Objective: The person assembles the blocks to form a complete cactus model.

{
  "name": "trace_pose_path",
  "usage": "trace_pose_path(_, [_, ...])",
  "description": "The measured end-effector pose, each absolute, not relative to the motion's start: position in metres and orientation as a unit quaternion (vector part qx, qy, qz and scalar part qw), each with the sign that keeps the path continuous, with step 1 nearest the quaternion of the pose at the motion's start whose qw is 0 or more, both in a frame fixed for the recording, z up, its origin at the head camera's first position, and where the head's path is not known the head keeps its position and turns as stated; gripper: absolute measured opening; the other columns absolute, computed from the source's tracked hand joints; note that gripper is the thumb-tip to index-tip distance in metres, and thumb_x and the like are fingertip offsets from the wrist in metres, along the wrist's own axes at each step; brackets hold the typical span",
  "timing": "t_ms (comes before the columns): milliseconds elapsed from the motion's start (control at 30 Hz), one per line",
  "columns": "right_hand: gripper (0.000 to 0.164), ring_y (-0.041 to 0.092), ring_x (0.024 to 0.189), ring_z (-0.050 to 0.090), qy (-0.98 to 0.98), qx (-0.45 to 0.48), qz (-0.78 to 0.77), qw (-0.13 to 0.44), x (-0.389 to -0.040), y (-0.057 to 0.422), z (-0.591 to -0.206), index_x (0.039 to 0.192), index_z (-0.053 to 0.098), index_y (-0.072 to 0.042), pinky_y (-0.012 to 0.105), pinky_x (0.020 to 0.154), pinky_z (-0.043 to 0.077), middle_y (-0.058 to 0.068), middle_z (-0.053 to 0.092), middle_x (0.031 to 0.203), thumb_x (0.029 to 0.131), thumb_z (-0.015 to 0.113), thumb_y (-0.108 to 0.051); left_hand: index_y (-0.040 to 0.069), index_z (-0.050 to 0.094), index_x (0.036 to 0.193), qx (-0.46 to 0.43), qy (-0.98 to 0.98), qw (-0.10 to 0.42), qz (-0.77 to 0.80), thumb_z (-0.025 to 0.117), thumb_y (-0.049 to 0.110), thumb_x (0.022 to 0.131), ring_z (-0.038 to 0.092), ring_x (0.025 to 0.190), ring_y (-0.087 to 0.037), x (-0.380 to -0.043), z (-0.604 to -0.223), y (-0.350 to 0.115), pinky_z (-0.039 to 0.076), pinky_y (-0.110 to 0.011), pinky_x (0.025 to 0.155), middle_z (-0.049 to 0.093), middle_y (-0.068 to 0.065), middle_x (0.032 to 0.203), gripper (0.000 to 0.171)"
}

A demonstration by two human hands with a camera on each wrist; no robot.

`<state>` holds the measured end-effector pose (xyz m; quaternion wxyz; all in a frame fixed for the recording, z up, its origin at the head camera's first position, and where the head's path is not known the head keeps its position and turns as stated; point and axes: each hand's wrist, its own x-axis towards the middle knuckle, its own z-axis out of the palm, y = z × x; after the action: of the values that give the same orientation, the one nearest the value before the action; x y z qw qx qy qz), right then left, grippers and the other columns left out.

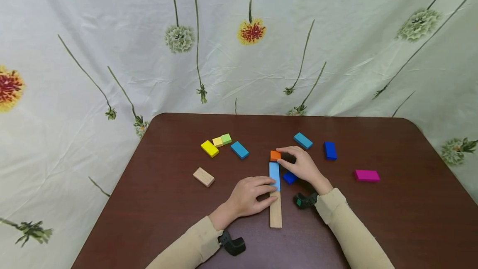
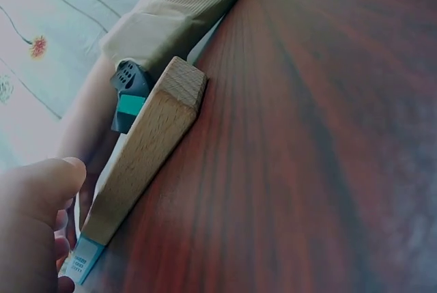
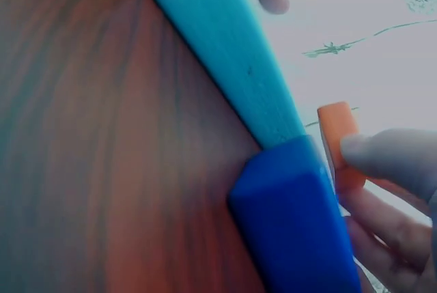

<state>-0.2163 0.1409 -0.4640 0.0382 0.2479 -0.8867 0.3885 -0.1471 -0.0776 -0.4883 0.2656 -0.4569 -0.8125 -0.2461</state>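
Note:
My right hand [image 1: 301,166] pinches a small orange block [image 1: 275,155] between thumb and fingers. The orange block is at the far end of a light blue block [image 1: 274,171], and the right wrist view shows the thumb on the orange block [image 3: 339,136]. A plain wooden block [image 1: 276,215] lies end to end with the light blue one, nearer to me. My left hand [image 1: 248,196] reaches from the left, its loosely extended fingers over the light blue block and its thumb by the wooden one. Beneath my right hand lies a dark blue block [image 1: 289,177], partly hidden.
Left on the brown table [image 1: 157,219] lie yellow [image 1: 210,148], pale yellow [image 1: 218,142], green [image 1: 225,138], blue [image 1: 240,150] and wooden [image 1: 203,177] blocks. Blue [image 1: 303,140], dark blue [image 1: 330,151] and magenta [image 1: 367,175] blocks lie right. A flowered cloth [image 1: 134,20] hangs behind.

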Motion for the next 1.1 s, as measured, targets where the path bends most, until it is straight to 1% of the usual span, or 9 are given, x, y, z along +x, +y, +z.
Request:
trace_pose_path(233, [0.031, 0.03, 0.108, 0.055, -0.886, 0.236, 0.396, 0.045, -0.22, 0.14, -0.47, 0.117, 0.066, -0.01, 0.048, 0.089, 0.046, 0.01, 0.062, 0.117, 0.089, 0.067, -0.023, 0.018, 0.076, 0.096, -0.46, -0.815, 0.261, -0.236, 0.069, 0.033, 0.085, 0.061, 0.103, -0.009, -0.149, -0.49, -0.077, 0.047, -0.023, 0.09, 0.068, 0.002, 0.107, 0.02])
trace_pose_path(433, [0.027, 0.029, 0.108, 0.055, -0.887, 0.234, 0.395, 0.052, -0.221, 0.139, -0.474, 0.112, 0.069, -0.011, 0.048, 0.089, 0.045, 0.009, 0.064, 0.114, 0.087, 0.068, -0.022, 0.02, 0.077, 0.092, -0.462, -0.82, 0.263, -0.211, 0.07, 0.034, 0.084, 0.061, 0.105, -0.01, -0.149, -0.489, -0.077, 0.046, -0.024, 0.091, 0.069, 0.004, 0.104, 0.017])
trace_pose_path(667, [0.027, 0.03, 0.111, 0.052, -0.887, 0.236, 0.393, 0.046, -0.221, 0.14, -0.477, 0.112, 0.069, -0.01, 0.049, 0.092, 0.043, 0.009, 0.064, 0.116, 0.089, 0.067, -0.022, 0.02, 0.077, 0.092, -0.455, -0.831, 0.241, -0.21, 0.07, 0.034, 0.084, 0.06, 0.107, -0.009, -0.147, -0.487, -0.077, 0.046, -0.024, 0.092, 0.069, 0.005, 0.104, 0.017])
trace_pose_path(900, [0.027, 0.029, 0.114, 0.05, -0.884, 0.238, 0.399, 0.039, -0.22, 0.14, -0.478, 0.115, 0.068, -0.009, 0.049, 0.094, 0.042, 0.009, 0.063, 0.119, 0.09, 0.064, -0.02, 0.02, 0.077, 0.092, -0.46, -0.829, 0.246, -0.204, 0.071, 0.034, 0.083, 0.06, 0.106, -0.01, -0.147, -0.488, -0.077, 0.047, -0.025, 0.09, 0.069, 0.004, 0.104, 0.017])
trace_pose_path(1100, [0.027, 0.028, 0.113, 0.051, -0.882, 0.241, 0.401, 0.046, -0.218, 0.14, -0.479, 0.116, 0.068, -0.009, 0.048, 0.094, 0.042, 0.008, 0.063, 0.119, 0.091, 0.063, -0.018, 0.02, 0.077, 0.092, -0.457, -0.83, 0.247, -0.2, 0.071, 0.034, 0.084, 0.061, 0.105, -0.01, -0.146, -0.487, -0.077, 0.048, -0.025, 0.088, 0.069, 0.004, 0.104, 0.018])
